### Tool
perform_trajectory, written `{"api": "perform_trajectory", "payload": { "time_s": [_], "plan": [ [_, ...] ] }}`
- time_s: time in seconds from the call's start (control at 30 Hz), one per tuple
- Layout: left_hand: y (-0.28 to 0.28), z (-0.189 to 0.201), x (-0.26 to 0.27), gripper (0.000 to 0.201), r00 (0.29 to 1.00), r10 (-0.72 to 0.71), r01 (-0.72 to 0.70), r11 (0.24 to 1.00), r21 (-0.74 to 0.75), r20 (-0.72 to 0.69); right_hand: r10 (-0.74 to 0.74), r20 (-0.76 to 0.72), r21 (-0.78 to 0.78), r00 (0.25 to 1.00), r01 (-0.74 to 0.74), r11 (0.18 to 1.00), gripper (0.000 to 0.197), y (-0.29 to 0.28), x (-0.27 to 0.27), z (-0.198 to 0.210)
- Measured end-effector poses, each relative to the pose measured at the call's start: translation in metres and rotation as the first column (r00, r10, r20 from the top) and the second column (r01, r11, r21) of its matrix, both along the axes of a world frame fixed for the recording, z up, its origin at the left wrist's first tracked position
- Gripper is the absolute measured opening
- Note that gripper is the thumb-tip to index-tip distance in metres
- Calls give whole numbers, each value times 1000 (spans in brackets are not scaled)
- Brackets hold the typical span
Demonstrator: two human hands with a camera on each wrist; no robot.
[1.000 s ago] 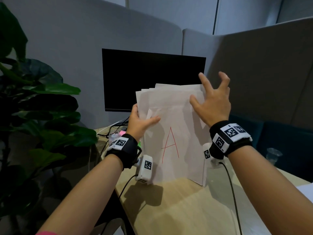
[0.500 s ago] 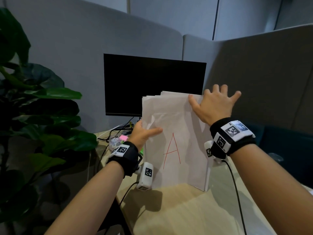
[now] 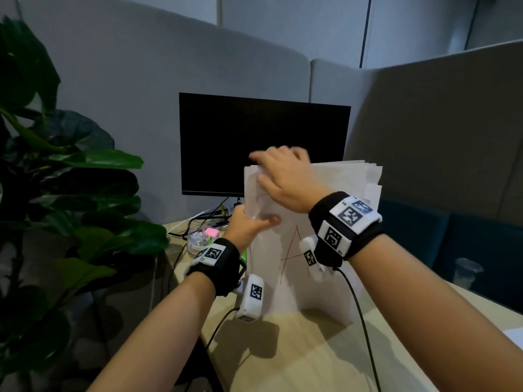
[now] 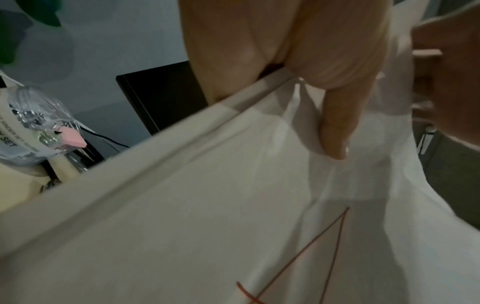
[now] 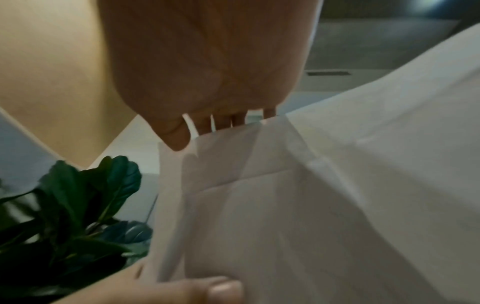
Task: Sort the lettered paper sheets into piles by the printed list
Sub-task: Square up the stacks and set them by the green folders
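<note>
Grey padded partition panels point(image 3: 158, 89) enclose the far and right sides of a light wooden bench point(image 3: 297, 352). A large dark-leaved plant point(image 3: 62, 199) fills the left, and one black monitor point(image 3: 254, 142), its screen dark, stands at the far side of the bench. Cables point(image 3: 203, 215) trail below it, beside one clear plastic tub point(image 3: 199, 239) holding small items, one of them pink. One clear cup point(image 3: 467, 271) sits at the far right.

A stack of white paper sheets point(image 3: 334, 278) stands upright on its lower edge on the bench, in front of the monitor; the number of sheets cannot be counted. The nearest sheet bears one red letter A point(image 3: 291, 254).

Two hands are at work, each with a black wrist strap carrying marker tags. The left hand point(image 3: 249, 224) grips the stack's left edge, thumb pressed across the front sheet and fingers behind. The right hand point(image 3: 283, 176) reaches over the top left corner, fingers curled over the top edges of the sheets and thumb on the front; the picture is blurred there, so which sheets it pinches cannot be told.
</note>
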State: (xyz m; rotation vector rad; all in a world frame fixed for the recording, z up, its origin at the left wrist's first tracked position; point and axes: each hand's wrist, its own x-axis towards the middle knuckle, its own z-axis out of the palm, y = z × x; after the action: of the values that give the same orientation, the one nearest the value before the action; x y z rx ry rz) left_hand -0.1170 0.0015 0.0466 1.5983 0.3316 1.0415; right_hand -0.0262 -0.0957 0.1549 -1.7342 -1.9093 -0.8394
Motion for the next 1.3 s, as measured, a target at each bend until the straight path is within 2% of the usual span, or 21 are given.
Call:
{"api": "perform_trajectory", "payload": {
  "time_s": [0.07, 0.1, 0.17, 0.23, 0.3, 0.33, 0.4, 0.43, 0.5, 0.57, 0.6, 0.67, 0.73, 0.77, 0.87, 0.93, 1.0, 1.07, 1.2, 1.23, 1.3],
  "plan": [
    [3, 0, -1, 39, 1000, 24, -24, 1000, -2, 4, -38, -179, 252, 983, 83, 964, 61, -15, 17, -3],
    [4, -1, -1, 39, 999, 37, -37, 999, 0, 1, -56, -314, 348, 948, 169, 922, 68, -25, 29, -6],
    [6, -1, -3, 39, 998, 55, -55, 998, 0, -12, -110, -576, 361, 810, 373, 855, 85, -46, 56, -18],
    [8, -1, -3, 40, 998, 61, -61, 998, -7, -24, -157, -729, 264, 667, 485, 834, 96, -61, 82, -36],
    [8, -2, -4, 44, 998, 59, -59, 998, -2, -25, -58, -852, 174, 521, 384, 907, 97, -69, 100, -55],
    [7, -2, -4, 47, 998, 57, -57, 998, -1, -25, 54, -916, 168, 397, 260, 951, 91, -72, 106, -66],
    [7, -3, -4, 48, 998, 66, -66, 998, -10, -18, 234, -969, 239, 84, 63, 969, 79, -76, 110, -88],
    [7, -3, -3, 45, 997, 80, -80, 997, -21, -8, 253, -968, 253, 4, 21, 967, 83, -77, 112, -99],
    [7, -1, 0, 39, 995, 98, -98, 995, -35, 2, 218, -976, 218, 0, -60, 974, 101, -76, 112, -116],
    [6, 1, 2, 32, 994, 112, -112, 993, -28, 0, 198, -980, 195, 31, -79, 978, 106, -71, 111, -125],
    [5, 2, 3, 29, 992, 122, -122, 992, -25, 0, 188, -981, 184, 48, -68, 981, 101, -69, 110, -126],
    [4, 2, 2, 26, 991, 132, -132, 991, -23, -1, 191, -981, 190, 48, -14, 982, 71, -64, 109, -130],
    [5, 0, 0, 29, 992, 128, -128, 991, -29, -2, 220, -975, 220, -12, 10, 975, 40, -62, 105, -130],
    [6, -2, -1, 29, 992, 128, -128, 991, -40, -7, 228, -973, 227, -44, 11, 974, 31, -62, 103, -130],
    [9, -15, -2, 28, 984, 162, -167, 983, -81, -67, 198, -974, 186, -112, 112, 976, 24, -52, 103, -135],
    [5, -29, 3, 35, 977, 182, -194, 975, -113, -108, 199, -964, 168, -177, 179, 969, 18, -43, 103, -138],
    [-2, -37, 9, 38, 974, 213, -224, 961, -164, -84, 219, -955, 173, -202, 224, 959, 17, -37, 96, -138],
    [-9, -32, 13, 34, 968, 252, -251, 947, -201, -22, 281, -943, 235, -178, 239, 942, 14, -36, 89, -133],
    [-18, -4, 8, 35, 967, 241, -228, 963, -141, 79, 389, -914, 366, -115, 179, 913, 18, -48, 93, -111],
    [-19, -1, 4, 36, 971, 222, -210, 970, -120, 94, 405, -909, 387, -98, 163, 908, 22, -52, 96, -107],
    [-20, -2, -2, 42, 977, 182, -172, 981, -94, 110, 417, -907, 406, -57, 145, 902, 44, -58, 100, -105]
  ]
}}
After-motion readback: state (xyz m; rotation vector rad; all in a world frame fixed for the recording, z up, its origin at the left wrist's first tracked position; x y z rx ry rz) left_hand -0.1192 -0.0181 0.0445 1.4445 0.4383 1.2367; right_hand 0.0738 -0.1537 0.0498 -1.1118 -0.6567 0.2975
